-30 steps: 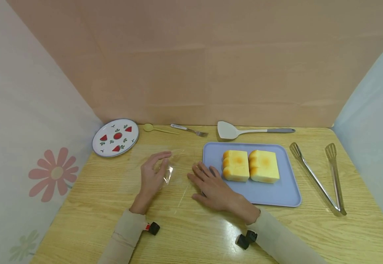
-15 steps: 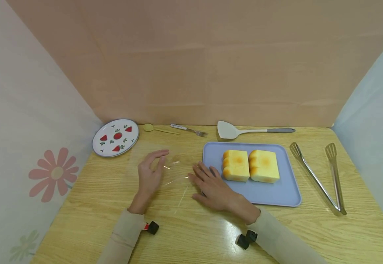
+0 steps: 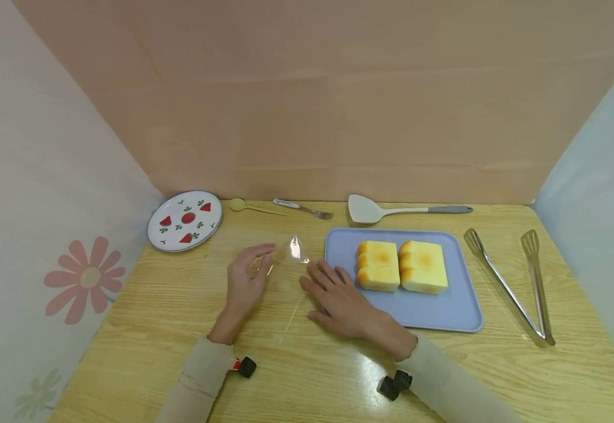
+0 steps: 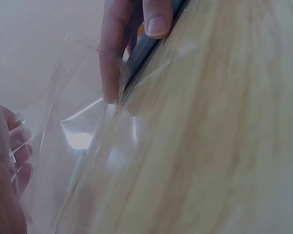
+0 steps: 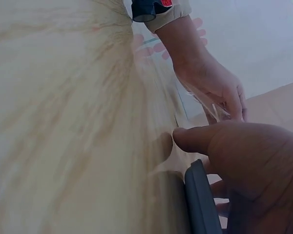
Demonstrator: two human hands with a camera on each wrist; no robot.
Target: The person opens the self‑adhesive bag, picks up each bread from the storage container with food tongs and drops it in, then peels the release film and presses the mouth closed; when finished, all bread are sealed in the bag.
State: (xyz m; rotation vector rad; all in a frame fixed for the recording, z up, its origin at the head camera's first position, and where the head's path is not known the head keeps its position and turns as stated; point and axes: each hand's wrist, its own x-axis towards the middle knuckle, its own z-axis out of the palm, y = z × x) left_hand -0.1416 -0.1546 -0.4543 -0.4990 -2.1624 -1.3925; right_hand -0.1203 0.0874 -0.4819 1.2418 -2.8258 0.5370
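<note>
Between the hands, a clear plastic bag (image 3: 294, 249) rises in a shiny crease over the wooden table; its outline is hard to see. My left hand (image 3: 244, 281) grips it with curved fingers, thumb near the forefinger; the left wrist view shows film across the fingers (image 4: 20, 156). My right hand (image 3: 341, 299) lies with fingers spread beside the left edge of a blue tray (image 3: 433, 314). One straight finger (image 4: 111, 73) of it reaches down onto the plastic in the left wrist view. Two bread loaves (image 3: 379, 265), yellow with browned tops, sit side by side on the tray.
A white plate (image 3: 187, 235) with red fruit prints stands at back left. Along the back lie a yellow spoon (image 3: 239, 204), a fork (image 3: 312, 211) and a white spatula (image 3: 366, 209) with a grey handle end. Metal tongs (image 3: 515, 302) lie spread right of the tray.
My left hand shifted slightly left, then back right. The plastic between the hands has bulged into a higher crease. My right hand, the tray and the loaves have stayed in place.
</note>
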